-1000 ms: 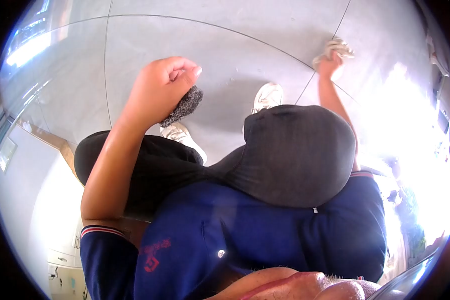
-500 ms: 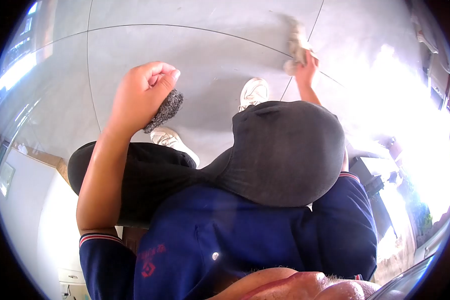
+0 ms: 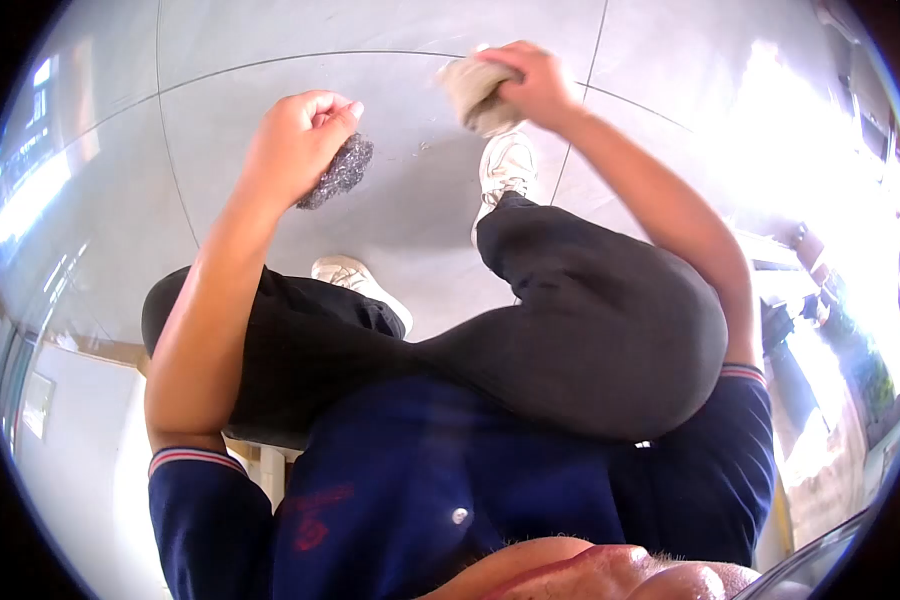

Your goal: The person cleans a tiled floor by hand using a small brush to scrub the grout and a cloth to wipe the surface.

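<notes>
In the head view my left hand (image 3: 295, 150) is closed around a dark grey steel wool scrubber (image 3: 340, 172), which hangs below the fingers above the floor. My right hand (image 3: 542, 88) grips a crumpled beige cloth (image 3: 480, 97), slightly blurred, just beyond the toe of one white shoe. Between the two hands, small bits of debris (image 3: 425, 146) lie on the grey tiled floor (image 3: 390, 200). Whether the cloth touches the floor I cannot tell.
My knees in dark trousers (image 3: 610, 320) are bent, with white shoes (image 3: 508, 165) on the tiles. A white cabinet-like piece (image 3: 80, 420) stands at the left. Glare washes out much of the right side, where several unclear objects stand.
My right hand has swept the cloth from the far right leftward, closer to my left hand. My left hand has moved slightly upward in view, still holding the scrubber. The right knee has shifted outward.
</notes>
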Demonstrator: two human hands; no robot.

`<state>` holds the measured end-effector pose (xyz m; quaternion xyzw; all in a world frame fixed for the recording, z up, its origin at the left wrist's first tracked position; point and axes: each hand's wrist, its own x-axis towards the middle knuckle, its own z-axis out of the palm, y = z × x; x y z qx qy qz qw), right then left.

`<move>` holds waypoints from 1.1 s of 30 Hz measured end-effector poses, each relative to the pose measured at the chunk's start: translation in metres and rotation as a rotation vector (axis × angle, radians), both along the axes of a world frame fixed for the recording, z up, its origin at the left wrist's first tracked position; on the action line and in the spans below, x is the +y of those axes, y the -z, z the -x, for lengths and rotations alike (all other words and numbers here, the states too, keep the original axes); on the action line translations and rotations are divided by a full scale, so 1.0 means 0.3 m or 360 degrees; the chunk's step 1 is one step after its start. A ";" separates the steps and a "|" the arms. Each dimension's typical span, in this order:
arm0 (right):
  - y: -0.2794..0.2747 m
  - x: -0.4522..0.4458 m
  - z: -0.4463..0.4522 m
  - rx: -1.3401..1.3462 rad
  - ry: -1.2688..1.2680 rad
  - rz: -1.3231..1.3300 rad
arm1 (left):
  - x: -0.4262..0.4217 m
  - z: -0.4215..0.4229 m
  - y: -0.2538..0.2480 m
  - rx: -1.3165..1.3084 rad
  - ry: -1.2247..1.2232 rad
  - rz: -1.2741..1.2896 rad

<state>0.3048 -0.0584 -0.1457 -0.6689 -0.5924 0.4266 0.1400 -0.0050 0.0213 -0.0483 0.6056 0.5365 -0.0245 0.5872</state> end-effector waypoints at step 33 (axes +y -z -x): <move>-0.129 -0.068 0.273 0.0100 0.1111 -0.0033 | 0.033 -0.383 0.210 -0.0124 -0.0020 -0.0102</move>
